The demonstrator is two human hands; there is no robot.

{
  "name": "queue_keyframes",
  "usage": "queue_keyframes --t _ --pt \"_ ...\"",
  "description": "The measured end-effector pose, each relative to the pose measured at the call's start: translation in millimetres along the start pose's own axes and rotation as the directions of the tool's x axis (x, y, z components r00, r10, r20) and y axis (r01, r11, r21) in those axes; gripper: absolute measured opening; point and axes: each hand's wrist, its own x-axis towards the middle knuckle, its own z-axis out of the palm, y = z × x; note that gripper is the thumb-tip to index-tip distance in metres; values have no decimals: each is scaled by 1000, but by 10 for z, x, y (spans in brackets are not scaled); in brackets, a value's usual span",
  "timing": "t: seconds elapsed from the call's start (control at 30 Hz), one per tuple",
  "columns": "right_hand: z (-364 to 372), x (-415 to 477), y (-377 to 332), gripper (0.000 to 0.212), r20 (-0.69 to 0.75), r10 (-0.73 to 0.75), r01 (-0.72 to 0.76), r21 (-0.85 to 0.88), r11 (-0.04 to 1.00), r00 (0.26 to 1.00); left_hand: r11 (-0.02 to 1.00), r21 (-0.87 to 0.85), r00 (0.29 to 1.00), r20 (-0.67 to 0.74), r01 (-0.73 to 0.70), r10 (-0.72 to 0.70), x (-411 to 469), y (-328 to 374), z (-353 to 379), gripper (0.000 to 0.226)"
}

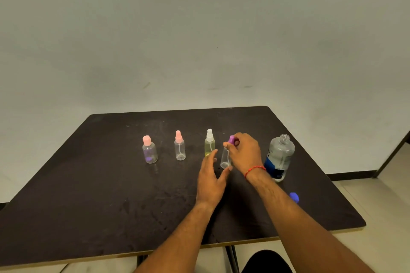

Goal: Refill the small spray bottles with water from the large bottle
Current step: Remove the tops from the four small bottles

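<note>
- The right hand [245, 153] reaches in over the dark table [111, 195], its fingers pinched round the purple spray cap [231, 139] at the top of a small clear bottle [225, 157]. A red thread band [255, 170] circles that wrist.
- The left hand [210, 180] sits just in front of and to the left of the same bottle, fingers spread wide. One fingertip touches or nearly touches the bottle's base; whether it grips cannot be told.
- The small clear bottle stands a little tilted, between the two hands, and looks empty.
- Just to its left, partly behind the left hand's fingers, stands a yellowish spray bottle [209, 144] with a white spray top, upright.
- Further left is a clear spray bottle [180, 148] with a pink spray top, upright, with its dip tube showing inside.
- Furthest left is a stubbier clear bottle [149, 150] with a pink flip cap and a purple tint at the bottom.
- These four small bottles form a rough row across the middle of the table.
- To the right of the right hand stands the large bottle [280, 157], clear with a blue label, its threaded neck uncovered. It holds water.
- A blue cap [294, 197] lies on the table nearer the person, close to the right edge, beside the right forearm and well apart from the large bottle.
- Behind the table is a plain pale wall [199, 40].
</note>
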Motion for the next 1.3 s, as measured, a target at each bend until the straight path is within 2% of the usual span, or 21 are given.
queue_keyframes --t 0.07,0.23,0.4,0.5,0.57,0.63,0.77,0.9,1.0,1.13,1.3 --pt "-21 -91 -37 12 25 -23 22 15 1000 999 1000 -25 1000 19 -4 4 -6 12 -4 63" --pt "-78 -206 -62 13 64 -107 106 23 994 992 997 -18 997 29 -71 71 -29 7 -32 35" --pt "-165 -191 -30 13 168 -169 161 65 985 971 999 -25 997 69 -45 46 -26 -13 -36 33" --pt "-222 -185 -38 23 234 -143 116 124 985 962 998 -49 996 75 -42 45 -30 -7 -36 32" --pt "-235 -194 -46 41 255 -133 86 189 978 958 997 -57 997 66 -43 47 -30 -3 -33 35" --pt "-237 -212 -60 50 215 -117 73 204 976 970 997 -60 997 57 -46 50 -35 10 -35 40" --pt "-221 -243 -69 42 112 -73 47 222 974 991 998 -28 996 62 -56 57 -34 13 -36 40" --pt "-216 -236 -47 48 156 -87 35 307 951 984 998 -38 997 60 -54 56 -21 -12 -33 32" --pt "-220 -233 -72 56 163 -62 8 316 949 985 998 -40 997 51 -56 58 -27 -14 -27 36" --pt "-214 -240 -86 49 98 -26 0 249 969 995 997 -46 996 60 -60 62 -32 -9 -25 38" --pt "-205 -214 -60 45 141 -59 13 308 951 988 998 -43 997 59 -43 46 -21 -29 -18 38"
